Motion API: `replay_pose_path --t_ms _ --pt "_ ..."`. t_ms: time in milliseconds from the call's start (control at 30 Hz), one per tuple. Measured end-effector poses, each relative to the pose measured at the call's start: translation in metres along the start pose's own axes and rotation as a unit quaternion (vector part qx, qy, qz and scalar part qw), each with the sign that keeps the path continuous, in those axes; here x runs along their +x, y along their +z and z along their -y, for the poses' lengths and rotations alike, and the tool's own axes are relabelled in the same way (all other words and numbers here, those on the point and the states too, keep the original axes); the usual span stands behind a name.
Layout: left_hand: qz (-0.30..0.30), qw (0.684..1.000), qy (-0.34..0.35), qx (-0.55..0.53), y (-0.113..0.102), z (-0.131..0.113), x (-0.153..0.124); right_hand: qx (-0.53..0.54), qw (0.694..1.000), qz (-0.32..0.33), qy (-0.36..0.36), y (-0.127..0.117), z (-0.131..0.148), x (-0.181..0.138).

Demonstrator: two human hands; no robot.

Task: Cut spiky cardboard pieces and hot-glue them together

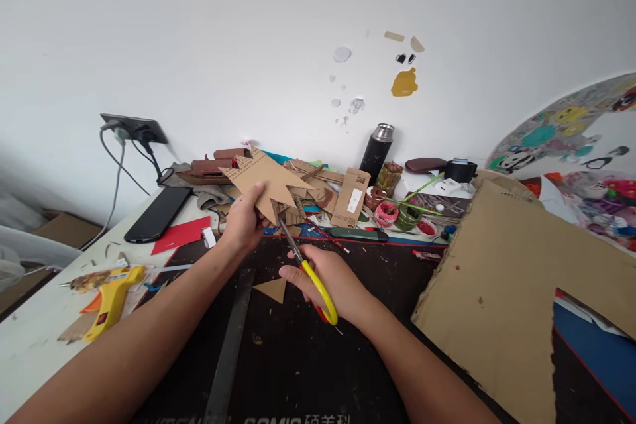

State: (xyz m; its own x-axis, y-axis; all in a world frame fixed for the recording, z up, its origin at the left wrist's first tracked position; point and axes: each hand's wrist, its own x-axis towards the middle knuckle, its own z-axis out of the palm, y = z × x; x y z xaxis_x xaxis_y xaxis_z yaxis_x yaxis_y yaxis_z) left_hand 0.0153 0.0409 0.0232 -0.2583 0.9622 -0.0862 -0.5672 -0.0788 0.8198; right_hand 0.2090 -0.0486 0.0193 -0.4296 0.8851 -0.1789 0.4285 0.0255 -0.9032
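My left hand grips a piece of brown cardboard by its lower left side, thumb on top. Pointed notches run along its edges, and printing shows near the upper left. In my right hand is a pair of scissors with yellow and red handles. The scissors' blades point up and left, meeting the cardboard's lower edge beside a notch. Below, a small cardboard triangle lies on the black mat. A metal ruler lies on the mat under my left forearm.
A yellow hot glue gun, red paper and a black phone-like slab lie left. Behind are cardboard scraps, a utility knife, paint jars and a black thermos. A large cardboard sheet covers the right side.
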Motion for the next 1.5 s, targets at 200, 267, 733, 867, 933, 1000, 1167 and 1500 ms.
replay_pose_path --t_ms 200,267,733,867,933,1000,1167,1500 --pt "-0.003 1.0 0.016 0.005 0.002 -0.004 -0.002 0.165 0.98 0.109 0.036 -0.003 -0.001 0.0" --pt "-0.01 1.0 0.024 0.003 0.003 -0.007 -0.002 0.139 0.987 0.081 0.011 -0.004 -0.001 0.002" --pt "0.021 0.994 0.027 0.107 -0.002 0.001 -0.004 -0.189 0.978 -0.075 -0.047 -0.019 0.009 -0.001" --pt "0.046 0.989 0.007 0.139 -0.004 0.003 -0.006 0.093 0.992 -0.087 -0.025 -0.024 -0.002 0.009" --pt "0.064 0.988 -0.012 0.143 -0.005 0.003 -0.007 0.193 0.977 -0.086 -0.005 -0.028 -0.005 0.013" --pt "0.08 0.987 -0.04 0.136 -0.006 0.002 -0.008 0.261 0.961 -0.092 0.002 -0.031 -0.007 0.016" --pt "0.128 0.971 -0.116 0.167 -0.004 0.002 -0.015 0.34 0.935 -0.104 0.009 -0.034 -0.006 0.017" --pt "0.298 0.875 -0.107 0.366 0.008 -0.057 -0.022 0.38 0.908 -0.175 -0.011 -0.038 -0.01 0.02"
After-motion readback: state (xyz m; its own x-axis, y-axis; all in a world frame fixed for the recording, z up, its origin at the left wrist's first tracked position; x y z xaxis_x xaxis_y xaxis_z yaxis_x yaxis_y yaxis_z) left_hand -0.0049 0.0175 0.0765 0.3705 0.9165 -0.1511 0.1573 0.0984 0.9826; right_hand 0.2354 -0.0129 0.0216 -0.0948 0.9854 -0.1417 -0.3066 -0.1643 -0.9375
